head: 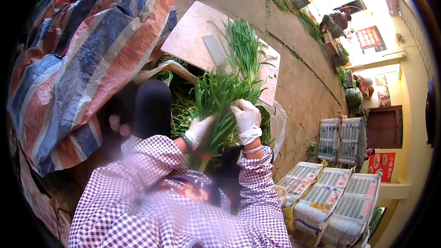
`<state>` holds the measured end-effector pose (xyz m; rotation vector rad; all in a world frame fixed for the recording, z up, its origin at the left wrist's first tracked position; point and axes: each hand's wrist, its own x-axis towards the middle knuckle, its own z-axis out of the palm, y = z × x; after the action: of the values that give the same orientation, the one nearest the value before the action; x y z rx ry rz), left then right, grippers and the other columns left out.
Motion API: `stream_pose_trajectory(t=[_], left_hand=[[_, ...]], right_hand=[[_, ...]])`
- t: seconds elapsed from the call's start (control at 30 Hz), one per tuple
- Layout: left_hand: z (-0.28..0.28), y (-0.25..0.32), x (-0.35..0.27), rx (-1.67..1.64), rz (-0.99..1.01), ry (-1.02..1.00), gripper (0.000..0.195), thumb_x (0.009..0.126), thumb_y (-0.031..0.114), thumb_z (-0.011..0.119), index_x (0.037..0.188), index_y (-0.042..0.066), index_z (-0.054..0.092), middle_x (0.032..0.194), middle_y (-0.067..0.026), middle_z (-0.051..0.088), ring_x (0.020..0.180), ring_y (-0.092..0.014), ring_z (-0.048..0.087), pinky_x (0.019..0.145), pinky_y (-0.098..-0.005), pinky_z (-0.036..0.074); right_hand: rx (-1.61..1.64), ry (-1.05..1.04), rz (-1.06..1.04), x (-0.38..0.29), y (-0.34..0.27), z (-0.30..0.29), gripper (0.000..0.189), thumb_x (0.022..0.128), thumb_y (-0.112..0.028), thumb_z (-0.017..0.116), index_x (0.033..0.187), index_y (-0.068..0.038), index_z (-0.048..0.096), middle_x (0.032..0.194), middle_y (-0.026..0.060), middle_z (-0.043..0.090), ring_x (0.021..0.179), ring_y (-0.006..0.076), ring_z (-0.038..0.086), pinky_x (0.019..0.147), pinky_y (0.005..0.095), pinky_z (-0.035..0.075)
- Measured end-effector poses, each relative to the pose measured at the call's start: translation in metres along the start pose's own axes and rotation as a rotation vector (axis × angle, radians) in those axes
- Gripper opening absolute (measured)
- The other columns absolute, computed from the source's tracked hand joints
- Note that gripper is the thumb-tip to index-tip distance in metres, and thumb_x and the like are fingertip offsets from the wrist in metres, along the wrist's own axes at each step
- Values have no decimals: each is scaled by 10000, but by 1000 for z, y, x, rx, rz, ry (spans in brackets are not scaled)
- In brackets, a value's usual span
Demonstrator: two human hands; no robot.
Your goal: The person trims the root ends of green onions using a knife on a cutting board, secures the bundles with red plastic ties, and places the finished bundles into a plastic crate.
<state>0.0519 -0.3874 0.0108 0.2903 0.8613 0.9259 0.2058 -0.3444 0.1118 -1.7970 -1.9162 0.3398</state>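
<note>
A bunch of long green leafy vegetables [220, 100], perhaps garlic greens, stands tilted before me, its stem end toward my lap. A red band [202, 155] circles its lower stems. My left hand [200, 131], in a white glove, is closed around the bunch's left side above the band. Thumb and fingers of my gloved right hand [248, 119] pinch leaves at the bunch's right edge. Beyond, a pale board [187, 38] bears another heap of green leaves [244, 46] and a flat metal blade [214, 49], its near end hidden by the leaves.
Loose trimmings [182, 110] lie below the board, by my dark-clad knee [151, 106]. A striped woven tarpaulin [103, 51] rises at left. Stacked, wrapped plastic crates [327, 193] stand at right. Across the concrete ground [299, 86], other people [336, 20] sit among greens.
</note>
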Motion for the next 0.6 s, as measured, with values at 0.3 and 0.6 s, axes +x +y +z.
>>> stream_pose_trajectory(t=[0.3, 0.6], left_hand=[[-9, -2, 7, -106, -164, -48, 326, 969, 225, 594, 1215, 14, 632, 1094, -96, 706, 963, -212, 684, 849, -365, 556], [-7, 2, 16, -458, -293, -372, 488, 967, 353, 570, 1305, 2, 600, 1236, -172, 670, 1104, -294, 659, 1022, -444, 501]], right_hand=[[889, -52, 279, -9, -31, -73, 76, 945, -81, 650, 969, -16, 682, 717, -13, 580, 605, 55, 485, 568, 207, 389], [415, -344, 220, -46, -20, -114, 84, 829, -17, 768, 864, 0, 694, 779, -12, 636, 737, 40, 560, 658, 221, 470]])
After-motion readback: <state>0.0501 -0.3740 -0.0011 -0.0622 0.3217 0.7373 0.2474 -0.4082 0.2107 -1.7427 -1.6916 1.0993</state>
